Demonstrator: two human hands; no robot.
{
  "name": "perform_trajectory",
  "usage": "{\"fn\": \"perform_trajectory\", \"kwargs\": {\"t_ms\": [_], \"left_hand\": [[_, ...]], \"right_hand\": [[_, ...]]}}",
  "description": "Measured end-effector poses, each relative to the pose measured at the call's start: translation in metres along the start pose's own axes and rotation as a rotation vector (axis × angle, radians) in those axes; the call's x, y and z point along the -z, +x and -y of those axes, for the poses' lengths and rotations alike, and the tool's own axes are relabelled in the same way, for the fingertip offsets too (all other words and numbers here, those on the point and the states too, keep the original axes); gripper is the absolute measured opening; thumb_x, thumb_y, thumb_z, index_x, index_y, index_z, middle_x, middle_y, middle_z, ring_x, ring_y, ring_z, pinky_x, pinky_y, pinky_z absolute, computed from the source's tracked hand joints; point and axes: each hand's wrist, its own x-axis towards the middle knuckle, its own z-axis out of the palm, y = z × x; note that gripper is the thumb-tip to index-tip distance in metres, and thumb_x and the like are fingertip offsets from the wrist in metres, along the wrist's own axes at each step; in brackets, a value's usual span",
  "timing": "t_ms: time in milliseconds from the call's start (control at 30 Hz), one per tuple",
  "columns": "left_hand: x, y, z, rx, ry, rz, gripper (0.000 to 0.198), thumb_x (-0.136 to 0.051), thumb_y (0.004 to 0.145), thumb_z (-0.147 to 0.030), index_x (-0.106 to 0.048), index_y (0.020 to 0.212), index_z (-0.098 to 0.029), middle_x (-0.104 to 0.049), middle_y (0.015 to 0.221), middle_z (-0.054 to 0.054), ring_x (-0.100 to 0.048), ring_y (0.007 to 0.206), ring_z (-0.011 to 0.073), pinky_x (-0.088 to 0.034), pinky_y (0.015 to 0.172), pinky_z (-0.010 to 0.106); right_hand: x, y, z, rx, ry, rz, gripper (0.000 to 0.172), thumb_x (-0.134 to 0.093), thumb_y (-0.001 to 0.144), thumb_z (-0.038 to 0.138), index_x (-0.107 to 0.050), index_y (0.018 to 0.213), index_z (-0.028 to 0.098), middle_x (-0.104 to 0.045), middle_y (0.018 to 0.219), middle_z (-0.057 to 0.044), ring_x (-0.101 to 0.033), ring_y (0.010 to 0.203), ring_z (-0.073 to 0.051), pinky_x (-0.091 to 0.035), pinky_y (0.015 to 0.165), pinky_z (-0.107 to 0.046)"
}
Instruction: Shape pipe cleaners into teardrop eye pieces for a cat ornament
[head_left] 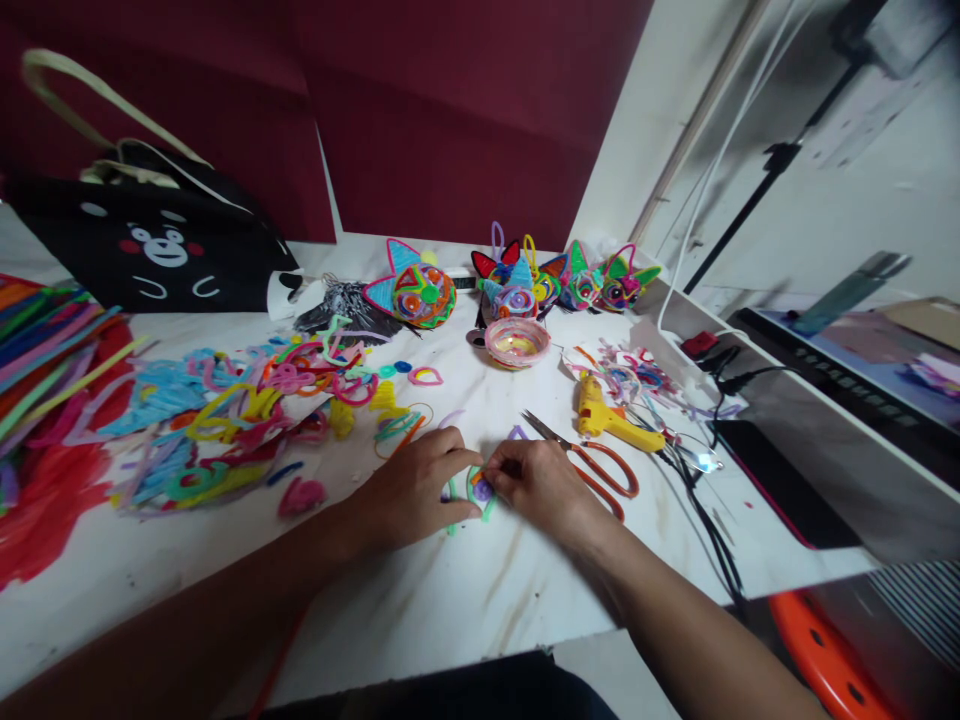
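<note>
Between my hands, on the white tabletop, is a small pipe-cleaner piece (481, 490) in green, purple and orange. My left hand (424, 485) curls around its left side, thumb and fingers closed against it. From the right, my right hand (540, 485) pinches at its upper edge, and the fingertips partly cover it. Just beyond my right hand lie scissors with orange handles (609, 470), blades pointing up and left. A yellow glue gun (615, 420) rests behind them. A bit of purple pipe cleaner (517, 433) shows above my right hand.
Coloured pipe-cleaner shapes (225, 420) pile up on the left, near a bundle of long pipe cleaners (52, 360). Several finished cat-like faces (424, 293) and a pink bowl (517, 343) stand at the back. Black cables (705, 520) and a phone (784, 485) lie right. A black bag (150, 240) stands back left.
</note>
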Motion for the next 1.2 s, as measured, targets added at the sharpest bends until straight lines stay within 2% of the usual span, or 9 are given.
{"fn": "perform_trajectory", "kwargs": {"t_ms": [200, 367, 567, 733, 933, 1200], "left_hand": [[0.002, 0.000, 0.000, -0.025, -0.030, -0.033, 0.031, -0.075, 0.074, -0.023, -0.068, 0.104, -0.017, -0.059, 0.096, 0.005, -0.058, 0.090, 0.0203, -0.046, 0.082, 0.032], [0.004, 0.001, 0.001, -0.063, -0.064, -0.058, 0.019, -0.064, 0.081, -0.017, -0.070, 0.099, -0.017, -0.059, 0.093, 0.005, -0.059, 0.088, 0.0182, -0.046, 0.081, 0.030], [0.000, -0.001, 0.004, -0.070, -0.067, -0.049, 0.021, -0.063, 0.083, -0.018, -0.069, 0.103, -0.020, -0.059, 0.093, 0.004, -0.059, 0.088, 0.0171, -0.045, 0.081, 0.029], [-0.002, -0.001, 0.003, -0.068, -0.059, -0.055, 0.017, -0.063, 0.083, -0.016, -0.069, 0.099, -0.019, -0.060, 0.092, 0.004, -0.059, 0.087, 0.0172, -0.046, 0.080, 0.029], [-0.005, 0.000, 0.005, -0.076, -0.059, -0.063, 0.014, -0.064, 0.084, -0.017, -0.069, 0.097, -0.019, -0.059, 0.092, 0.003, -0.059, 0.086, 0.0163, -0.046, 0.080, 0.029], [-0.005, -0.001, 0.005, -0.071, -0.069, -0.042, 0.012, -0.065, 0.085, -0.017, -0.069, 0.097, -0.019, -0.058, 0.092, 0.003, -0.058, 0.086, 0.0157, -0.045, 0.079, 0.029]], "right_hand": [[0.004, -0.001, 0.000, 0.034, -0.006, -0.013, 0.018, -0.057, 0.080, 0.010, -0.071, 0.078, 0.021, -0.068, 0.069, 0.001, -0.054, 0.058, -0.011, -0.037, 0.058, -0.023], [0.010, -0.002, -0.002, 0.031, -0.021, -0.013, 0.020, -0.055, 0.079, 0.007, -0.071, 0.080, 0.020, -0.069, 0.071, 0.001, -0.055, 0.059, -0.012, -0.037, 0.059, -0.023], [0.014, -0.008, 0.000, 0.067, -0.146, 0.011, 0.022, -0.058, 0.080, 0.008, -0.073, 0.086, 0.022, -0.072, 0.083, -0.003, -0.064, 0.073, -0.016, -0.039, 0.064, -0.026], [0.011, -0.018, 0.004, 0.067, -0.192, 0.044, 0.023, -0.057, 0.084, 0.012, -0.074, 0.095, 0.022, -0.070, 0.086, -0.004, -0.062, 0.069, -0.015, -0.039, 0.063, -0.026], [0.005, -0.029, 0.004, 0.087, -0.228, 0.010, 0.025, -0.056, 0.086, 0.013, -0.073, 0.102, 0.022, -0.067, 0.089, -0.005, -0.062, 0.072, -0.015, -0.039, 0.062, -0.026], [0.002, -0.031, 0.003, 0.085, -0.218, 0.025, 0.028, -0.056, 0.086, 0.012, -0.073, 0.105, 0.023, -0.066, 0.089, -0.005, -0.062, 0.074, -0.016, -0.039, 0.063, -0.025]]}}
